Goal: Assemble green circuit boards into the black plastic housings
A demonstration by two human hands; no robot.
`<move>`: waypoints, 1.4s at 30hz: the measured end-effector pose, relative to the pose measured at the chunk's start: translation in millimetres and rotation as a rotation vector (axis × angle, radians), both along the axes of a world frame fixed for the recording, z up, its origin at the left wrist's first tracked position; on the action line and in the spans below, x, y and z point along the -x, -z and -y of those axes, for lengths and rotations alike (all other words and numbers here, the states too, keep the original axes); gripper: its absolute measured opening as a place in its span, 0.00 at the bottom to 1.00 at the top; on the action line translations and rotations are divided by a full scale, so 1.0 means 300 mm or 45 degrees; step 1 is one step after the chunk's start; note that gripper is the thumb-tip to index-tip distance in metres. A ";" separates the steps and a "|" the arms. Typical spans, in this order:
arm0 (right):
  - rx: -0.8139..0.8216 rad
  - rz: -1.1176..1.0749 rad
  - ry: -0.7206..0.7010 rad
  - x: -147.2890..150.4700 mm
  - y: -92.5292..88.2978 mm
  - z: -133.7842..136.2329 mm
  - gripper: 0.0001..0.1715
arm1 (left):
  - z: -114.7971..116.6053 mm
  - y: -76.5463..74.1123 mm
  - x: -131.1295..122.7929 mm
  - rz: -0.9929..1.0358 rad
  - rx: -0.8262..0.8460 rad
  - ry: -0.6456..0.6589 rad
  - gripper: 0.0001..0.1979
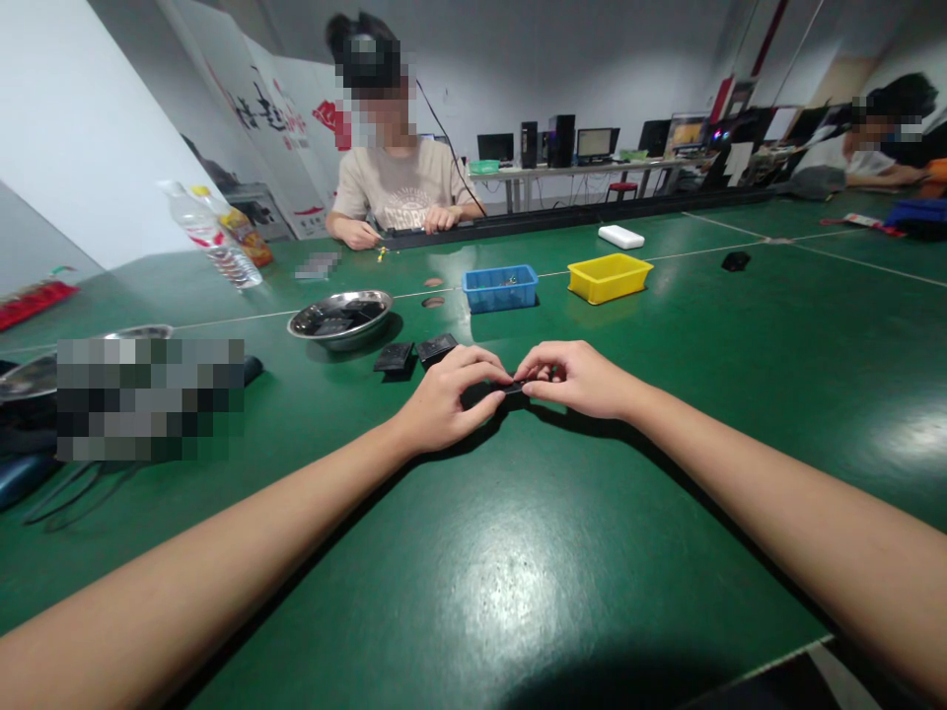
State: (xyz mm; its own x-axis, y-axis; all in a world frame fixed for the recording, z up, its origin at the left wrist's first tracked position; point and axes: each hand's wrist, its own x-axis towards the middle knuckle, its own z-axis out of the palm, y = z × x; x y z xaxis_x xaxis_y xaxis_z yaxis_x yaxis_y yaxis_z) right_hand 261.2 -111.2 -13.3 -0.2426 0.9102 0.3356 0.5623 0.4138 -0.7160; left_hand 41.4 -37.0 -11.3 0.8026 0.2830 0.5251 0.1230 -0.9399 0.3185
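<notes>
Both hands meet over the green table around a small flat black plastic part (pixel 513 388). My left hand (pixel 455 394) pinches its left side between thumb and fingers. From the other side, my right hand (pixel 573 380) has its thumb and fingertips closed on the right end. The fingers cover most of the part, so its exact kind cannot be made out. Just beyond my left hand lie two black square plastic pieces, one (pixel 395 359) farther left and the other (pixel 436 348) partly behind my knuckles.
Ahead stand a blue bin (pixel 500 288) with small parts and a yellow bin (pixel 611 279). A steel bowl (pixel 340 320) of black pieces sits to the left, near a water bottle (pixel 214 237). Across the green table (pixel 480 552), another person (pixel 403 187) works with their hands.
</notes>
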 end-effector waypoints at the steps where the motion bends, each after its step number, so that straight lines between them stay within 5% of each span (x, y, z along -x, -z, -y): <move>1: 0.000 -0.001 0.005 0.000 -0.001 -0.001 0.08 | 0.000 -0.001 0.001 0.005 -0.004 0.005 0.09; 17: 0.002 0.036 0.026 0.008 -0.001 -0.001 0.06 | -0.009 0.014 0.003 0.038 -0.145 0.028 0.10; 35: 0.003 0.134 0.147 0.008 0.013 -0.005 0.13 | -0.029 0.028 -0.006 0.027 -0.054 -0.098 0.14; 42: -0.006 0.152 0.223 0.009 0.016 -0.009 0.13 | -0.025 0.035 -0.008 -0.040 -0.091 -0.339 0.16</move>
State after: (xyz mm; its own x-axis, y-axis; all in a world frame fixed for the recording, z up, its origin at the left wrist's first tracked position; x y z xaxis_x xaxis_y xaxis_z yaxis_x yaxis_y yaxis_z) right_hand 258.4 -108.4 -18.0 -0.1188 0.9406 0.3180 0.7066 0.3051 -0.6385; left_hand 43.7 -29.4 -21.8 0.7210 0.4492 0.5276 0.3775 -0.8932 0.2444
